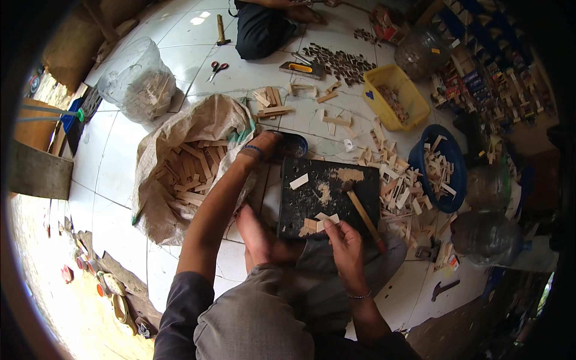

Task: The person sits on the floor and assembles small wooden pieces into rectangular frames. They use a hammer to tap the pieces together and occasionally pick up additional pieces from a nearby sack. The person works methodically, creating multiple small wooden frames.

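My right hand (347, 243) pinches a small pale wooden piece (327, 221) between thumb and fingers. It is low over the near edge of a black work board (294, 207), beside a few other small wooden pieces (309, 225). My left hand (267, 143) reaches forward to a small dark tray with a blue rim (295, 144); its fingers are hidden from me. A hammer (363, 217) lies across the right of the board. Sawdust (324, 193) and one loose wooden strip (299, 181) are on the board too.
A woven sack (155, 132) of wooden strips stands left of my legs. Right of the board are a heap of wooden pieces (401, 180), a blue basin (447, 207) and a yellow tub (414, 123). Scissors (218, 70) lie farther off, near another seated person (261, 30).
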Demonstrator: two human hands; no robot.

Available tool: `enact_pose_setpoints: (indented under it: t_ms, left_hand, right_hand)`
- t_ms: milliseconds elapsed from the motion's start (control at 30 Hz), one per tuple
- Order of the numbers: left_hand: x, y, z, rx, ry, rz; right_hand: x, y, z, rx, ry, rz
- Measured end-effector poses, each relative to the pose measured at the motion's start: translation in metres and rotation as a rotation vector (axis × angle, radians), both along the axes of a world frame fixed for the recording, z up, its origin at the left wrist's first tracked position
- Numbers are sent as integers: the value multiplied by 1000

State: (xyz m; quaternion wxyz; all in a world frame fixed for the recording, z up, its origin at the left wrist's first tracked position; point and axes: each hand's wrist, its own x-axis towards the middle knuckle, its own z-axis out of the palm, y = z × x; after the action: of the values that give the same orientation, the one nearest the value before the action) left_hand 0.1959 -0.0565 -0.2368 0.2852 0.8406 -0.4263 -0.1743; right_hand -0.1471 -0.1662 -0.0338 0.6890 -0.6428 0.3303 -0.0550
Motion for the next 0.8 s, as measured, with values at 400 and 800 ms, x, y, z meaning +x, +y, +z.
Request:
enact_pose_setpoints:
  t_ms: [400,800]
  left_hand:
    - [4,11,34,-135,-13,127]
    - [0,12,41,-198,127,159]
  right_hand:
    - [-1,-1,-3,-12,4,19]
    - [-4,0,-4,-2,6,26]
